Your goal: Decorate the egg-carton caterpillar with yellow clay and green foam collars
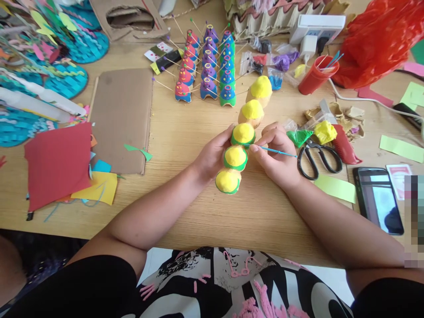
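We hold the yellow-topped carton row [236, 155] above mid-table in our left hand [213, 152], fingers closed on its side seemingly to steady it, while our right hand [278, 154] pinches a blue stick [276, 150] against its green edge, over a cluttered wooden table [179, 216] with painted rows [208, 70] and a phone [378, 201].

2 bare forearms [152, 207] angle inward, the left hand [214, 152] cupped, the right hand [280, 163] pinching.

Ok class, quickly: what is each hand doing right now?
Left hand: closed, holding the yellow-topped bumpy strip.
Right hand: closed, holding the thin blue stick, its tip at the strip's green edging.
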A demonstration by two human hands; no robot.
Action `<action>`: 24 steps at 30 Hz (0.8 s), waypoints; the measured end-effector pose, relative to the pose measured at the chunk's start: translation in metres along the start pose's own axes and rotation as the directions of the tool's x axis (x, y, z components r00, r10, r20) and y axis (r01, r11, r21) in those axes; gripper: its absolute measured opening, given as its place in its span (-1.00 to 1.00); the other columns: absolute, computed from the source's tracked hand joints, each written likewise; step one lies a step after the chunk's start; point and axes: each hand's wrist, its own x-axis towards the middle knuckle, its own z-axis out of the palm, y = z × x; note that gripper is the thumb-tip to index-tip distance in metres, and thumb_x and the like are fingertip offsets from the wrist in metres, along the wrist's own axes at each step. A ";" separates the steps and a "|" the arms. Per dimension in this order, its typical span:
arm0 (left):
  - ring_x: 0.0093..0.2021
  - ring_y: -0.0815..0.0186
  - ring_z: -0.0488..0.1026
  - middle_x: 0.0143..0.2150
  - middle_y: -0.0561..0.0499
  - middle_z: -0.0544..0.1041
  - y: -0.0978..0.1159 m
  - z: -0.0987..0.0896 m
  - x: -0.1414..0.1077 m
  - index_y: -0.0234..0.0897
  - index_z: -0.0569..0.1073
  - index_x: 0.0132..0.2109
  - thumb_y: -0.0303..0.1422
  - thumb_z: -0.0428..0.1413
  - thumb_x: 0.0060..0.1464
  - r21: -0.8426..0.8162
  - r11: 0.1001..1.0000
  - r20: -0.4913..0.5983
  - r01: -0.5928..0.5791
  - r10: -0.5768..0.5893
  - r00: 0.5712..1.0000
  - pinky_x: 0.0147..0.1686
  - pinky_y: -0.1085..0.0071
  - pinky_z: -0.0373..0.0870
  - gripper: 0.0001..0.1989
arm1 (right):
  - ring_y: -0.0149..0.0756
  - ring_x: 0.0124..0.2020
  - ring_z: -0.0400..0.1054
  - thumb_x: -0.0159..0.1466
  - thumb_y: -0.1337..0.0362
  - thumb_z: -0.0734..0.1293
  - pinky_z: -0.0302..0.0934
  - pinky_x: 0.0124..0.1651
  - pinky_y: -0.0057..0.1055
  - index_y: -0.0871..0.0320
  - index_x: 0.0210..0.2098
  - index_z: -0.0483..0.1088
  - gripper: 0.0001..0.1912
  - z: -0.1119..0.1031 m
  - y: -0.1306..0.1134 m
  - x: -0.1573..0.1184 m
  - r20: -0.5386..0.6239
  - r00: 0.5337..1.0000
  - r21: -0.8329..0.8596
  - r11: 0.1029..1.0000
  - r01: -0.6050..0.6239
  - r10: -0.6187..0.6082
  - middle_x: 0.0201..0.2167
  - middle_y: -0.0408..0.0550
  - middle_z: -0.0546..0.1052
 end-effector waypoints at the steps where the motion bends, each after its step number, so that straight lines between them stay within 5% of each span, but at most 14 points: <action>1: -0.49 0.30 0.56 -0.52 0.05 0.54 0.001 0.001 -0.001 -0.18 0.57 -0.09 -0.10 0.05 0.41 -0.028 0.999 -0.013 0.015 -0.016 1.000 -0.43 0.43 0.44 -0.70 | -0.28 -0.25 0.33 0.34 0.07 0.50 0.31 -0.11 -0.19 0.03 -0.39 0.41 -0.71 0.000 0.000 0.000 -0.001 1.000 0.004 1.000 -0.016 0.016 -0.37 -0.15 0.37; 24: -0.31 0.27 0.66 -0.34 0.02 0.66 -0.006 -0.004 0.007 -0.15 0.60 -0.05 -0.17 0.11 0.39 -0.135 0.990 -0.052 -0.043 0.037 0.998 -0.33 0.46 0.51 -0.78 | -0.29 -0.30 0.28 0.32 -0.08 0.49 0.23 -0.17 -0.22 0.04 -0.44 0.38 -0.58 0.002 -0.003 -0.001 -0.007 0.992 0.029 0.991 -0.128 0.128 -0.40 -0.16 0.35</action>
